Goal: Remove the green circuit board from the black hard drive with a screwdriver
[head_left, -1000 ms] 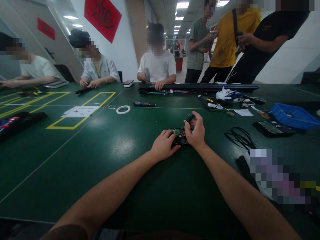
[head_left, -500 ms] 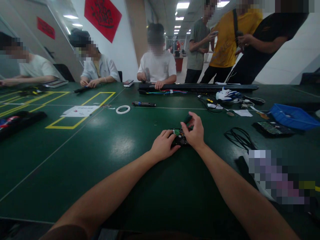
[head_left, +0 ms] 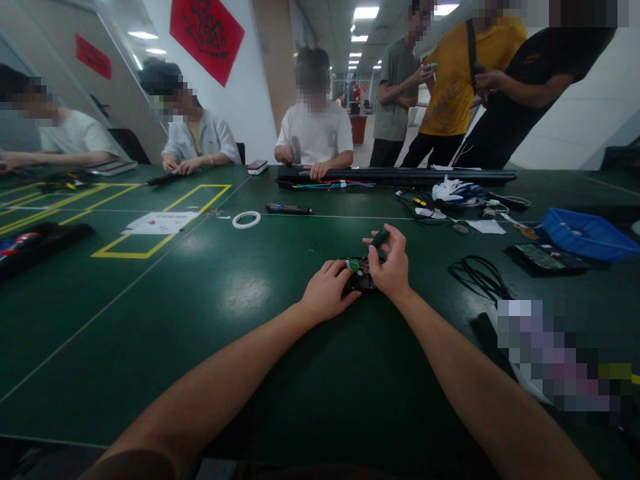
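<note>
On the green table in front of me lies a small black electronic device, its inside bare, with a green circuit board and some wires. My left hand grips its left side, thumb along the near edge and fingers over the top. Above its right part, my right hand has its fingers around the dark handle of a screwdriver. The screwdriver tilts, its thin shaft pointing down toward the board; whether the tip touches anything I cannot tell. My right hand covers the device's right end.
Beyond my hands are a white tape ring and a dark cylindrical tool. To the right lie a black cable, an opened circuit-board unit and a blue bin. A person opposite handles a long black bar.
My right hand's fingers have shifted on the screwdriver handle, which now leans a little further right, with more fingers showing behind it. My left hand and the device stay in place.
</note>
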The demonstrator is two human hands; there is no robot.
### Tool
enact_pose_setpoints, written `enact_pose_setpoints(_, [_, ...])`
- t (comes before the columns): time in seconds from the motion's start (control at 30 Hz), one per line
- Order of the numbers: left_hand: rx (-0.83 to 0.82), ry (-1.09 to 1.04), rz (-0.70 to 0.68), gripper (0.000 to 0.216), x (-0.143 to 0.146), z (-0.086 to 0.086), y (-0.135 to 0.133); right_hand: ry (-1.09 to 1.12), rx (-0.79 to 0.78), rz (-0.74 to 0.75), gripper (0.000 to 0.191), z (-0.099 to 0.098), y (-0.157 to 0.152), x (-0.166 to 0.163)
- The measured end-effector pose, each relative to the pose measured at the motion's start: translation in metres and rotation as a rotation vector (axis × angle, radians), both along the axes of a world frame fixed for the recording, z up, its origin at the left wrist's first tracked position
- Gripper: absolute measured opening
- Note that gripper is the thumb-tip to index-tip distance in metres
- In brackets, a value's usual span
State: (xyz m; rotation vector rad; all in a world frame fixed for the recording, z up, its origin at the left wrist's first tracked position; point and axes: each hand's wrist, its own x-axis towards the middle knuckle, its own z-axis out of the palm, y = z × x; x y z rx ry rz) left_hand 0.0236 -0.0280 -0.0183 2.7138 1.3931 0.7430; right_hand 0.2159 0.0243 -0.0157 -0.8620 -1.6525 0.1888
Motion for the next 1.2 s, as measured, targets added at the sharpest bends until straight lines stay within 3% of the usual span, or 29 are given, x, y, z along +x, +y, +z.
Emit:
enact_pose_setpoints(0.27, [0.001,0.006,-0.003,0.05,-0.0009,-0.0003,0.0001,-0.096,0.062,-0.232,0.062,-0.0013,0.0031,0.0048])
enact_pose_setpoints(0.63, [-0.001,0.013,0.0,0.051,-0.0004,0.0,0.0004,-0.025,0.031,-0.075,0.063,-0.0029,0.0016,0.0018])
enact_pose_setpoints(0.93, [-0.021,0.001,0.0,0.05,-0.0005,0.0,0.0005,-0.006,0.019,-0.103,0.063,0.0008,-0.0014,-0.0012])
enact_pose_setpoints(1.2, [-0.015,-0.011,-0.005,0.051,0.0005,-0.001,0.001,-0.053,0.068,-0.247,0.064,-0.0027,0.0038,0.003])
